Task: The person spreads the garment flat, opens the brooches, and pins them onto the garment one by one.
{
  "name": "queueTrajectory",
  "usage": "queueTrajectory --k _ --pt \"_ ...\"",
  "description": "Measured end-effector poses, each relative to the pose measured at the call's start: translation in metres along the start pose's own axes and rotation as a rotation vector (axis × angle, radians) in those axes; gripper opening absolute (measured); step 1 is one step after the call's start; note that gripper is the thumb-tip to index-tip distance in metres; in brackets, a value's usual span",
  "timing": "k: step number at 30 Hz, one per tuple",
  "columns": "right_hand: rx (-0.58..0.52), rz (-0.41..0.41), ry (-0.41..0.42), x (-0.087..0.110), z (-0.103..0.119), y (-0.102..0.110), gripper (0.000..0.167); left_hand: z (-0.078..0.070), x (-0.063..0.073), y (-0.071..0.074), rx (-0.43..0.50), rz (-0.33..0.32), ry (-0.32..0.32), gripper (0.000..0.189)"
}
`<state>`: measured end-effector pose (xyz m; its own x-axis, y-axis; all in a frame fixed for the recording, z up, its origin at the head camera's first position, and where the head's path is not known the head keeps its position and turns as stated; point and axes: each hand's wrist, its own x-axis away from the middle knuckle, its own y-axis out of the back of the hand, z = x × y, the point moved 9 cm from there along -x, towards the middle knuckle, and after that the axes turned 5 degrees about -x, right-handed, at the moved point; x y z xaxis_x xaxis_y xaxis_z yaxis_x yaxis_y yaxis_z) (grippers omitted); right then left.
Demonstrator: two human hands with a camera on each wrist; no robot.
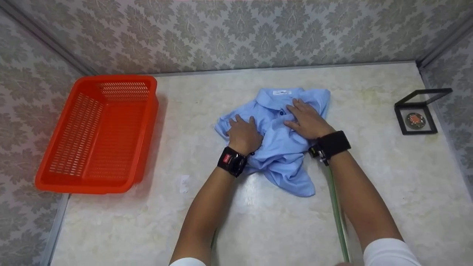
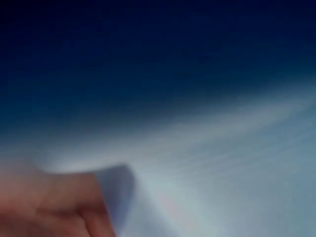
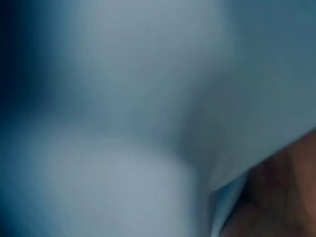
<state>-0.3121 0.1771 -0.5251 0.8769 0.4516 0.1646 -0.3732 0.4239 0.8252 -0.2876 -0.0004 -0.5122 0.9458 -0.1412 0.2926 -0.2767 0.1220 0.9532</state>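
Observation:
A light blue collared shirt [image 1: 281, 144] lies rumpled on the table, its collar toward the wall and a white label inside the neck. On its left part rests my left hand [image 1: 244, 136], back up, fingers spread over the cloth. My right hand [image 1: 308, 120] lies on the upper right of the shirt just below the collar, its fingers extended beside a dark button. Blurred pale blue cloth [image 2: 222, 187] fills much of the left wrist view next to part of the hand. Cloth [image 3: 123, 182] also covers most of the right wrist view.
An orange plastic basket [image 1: 145, 147] stands at the left of the pale table [image 1: 199, 221]. At the far right is a black-framed display case [image 1: 417, 132] with its lid raised and a round medallion inside. Patterned walls [image 1: 240, 33] border the table. A green cable [image 1: 337, 214] runs below my right wrist.

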Motion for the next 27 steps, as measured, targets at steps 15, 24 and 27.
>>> queueTrajectory --k 15,24,27 --pt "0.020 -0.032 0.035 -0.006 0.009 0.014 0.065 -0.003 0.002 -0.002 -0.016 0.024 0.092 0.066" --pt "0.010 -0.047 -0.003 -0.007 0.051 0.033 0.063 -0.002 0.000 -0.001 0.012 0.002 0.093 0.066" --pt "0.032 0.027 -0.069 -0.011 0.047 0.022 0.066 -0.004 0.000 -0.001 0.005 0.012 0.087 0.065"
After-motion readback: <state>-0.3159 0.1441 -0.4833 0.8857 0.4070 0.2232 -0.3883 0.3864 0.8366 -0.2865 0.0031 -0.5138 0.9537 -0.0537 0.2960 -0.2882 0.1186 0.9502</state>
